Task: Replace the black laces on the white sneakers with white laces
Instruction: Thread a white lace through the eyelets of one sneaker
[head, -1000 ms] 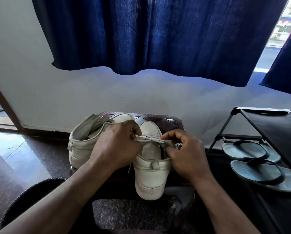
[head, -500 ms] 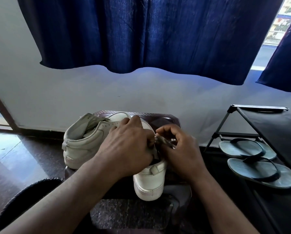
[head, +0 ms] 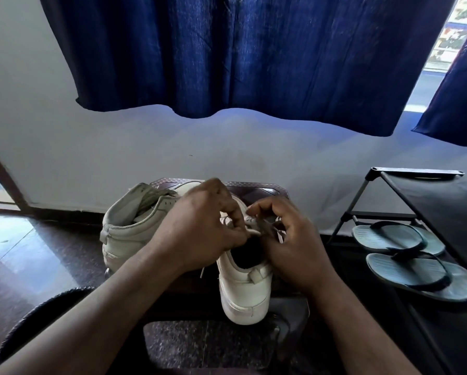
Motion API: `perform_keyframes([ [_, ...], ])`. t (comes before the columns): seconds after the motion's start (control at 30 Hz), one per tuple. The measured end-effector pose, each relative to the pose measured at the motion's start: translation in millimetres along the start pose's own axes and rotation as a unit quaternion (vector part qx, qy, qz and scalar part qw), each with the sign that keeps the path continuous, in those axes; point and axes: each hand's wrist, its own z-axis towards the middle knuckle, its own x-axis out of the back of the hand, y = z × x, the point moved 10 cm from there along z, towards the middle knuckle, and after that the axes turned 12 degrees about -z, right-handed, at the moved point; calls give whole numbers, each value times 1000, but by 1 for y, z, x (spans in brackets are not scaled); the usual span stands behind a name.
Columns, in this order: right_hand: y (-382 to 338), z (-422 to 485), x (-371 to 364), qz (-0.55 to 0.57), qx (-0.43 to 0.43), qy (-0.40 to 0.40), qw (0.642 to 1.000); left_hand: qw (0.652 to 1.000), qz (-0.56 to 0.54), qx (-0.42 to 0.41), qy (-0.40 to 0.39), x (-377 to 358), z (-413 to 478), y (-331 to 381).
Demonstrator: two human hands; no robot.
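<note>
The near sneaker (head: pixel 244 290) is white and upright, heel toward the viewer, its dark opening showing. A white lace (head: pixel 254 231) crosses its throat, pinched by the left hand (head: pixel 199 231) and the right hand (head: pixel 289 239). A loose end hangs down its left side. The second sneaker (head: pixel 129 228), off-white, sits just beside it on the left, heel pointing left. Both rest on a dark stool (head: pixel 256 189).

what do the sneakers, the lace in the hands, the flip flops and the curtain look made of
Sneakers: probably leather or a synthetic look-alike; smooth matte white panels with stitched seams.
Lace: flat woven textile, apparently; limp where the left hand and right hand pinch it.
Flip flops: likely rubber or foam; dull grey-blue textured footbeds.
Curtain: woven cloth, dark blue with hanging folds.
</note>
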Motion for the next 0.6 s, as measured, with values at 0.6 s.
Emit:
perform_keyframes([
  [0.6, -11, -2, 3, -126, 1, 80, 989, 935, -252, 241, -69, -24, -20, -66],
])
